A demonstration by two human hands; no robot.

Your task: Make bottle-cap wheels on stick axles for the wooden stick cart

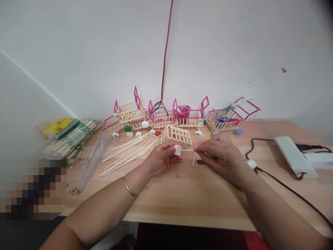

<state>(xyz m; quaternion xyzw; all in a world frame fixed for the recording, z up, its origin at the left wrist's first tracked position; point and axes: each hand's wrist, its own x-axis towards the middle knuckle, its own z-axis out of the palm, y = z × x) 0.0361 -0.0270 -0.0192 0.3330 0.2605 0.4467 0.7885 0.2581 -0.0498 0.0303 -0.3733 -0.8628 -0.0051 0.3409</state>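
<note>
Through the head camera I have the thin wooden stick (187,150) strung between the two hands, above the middle of the bench (166,203) and well in from its near edge. Its long axis runs left to right, almost parallel to that edge and close to level in my view. The left end points into the white cap (177,150); I cannot tell whether the tip has gone through. The cap stands on its rim, its round face turned toward the stick and partly toward me.

On my left hand (163,159), thumb and forefinger pinch the cap at its left side, so it sits just past the fingertips, with the other fingers curled below. My right hand (222,157) has the stick's right end gripped between thumb and forefinger; the bare length projects leftward from those tips.

A short stick (193,160) lies on the bench between the hands, pointing roughly at the near edge. Just beyond the left hand sits a small slatted frame (179,135). Loose sticks (125,156) fan out toward the bench's left side, and pink-rimmed slatted carts (188,121) line the far edge.
</note>
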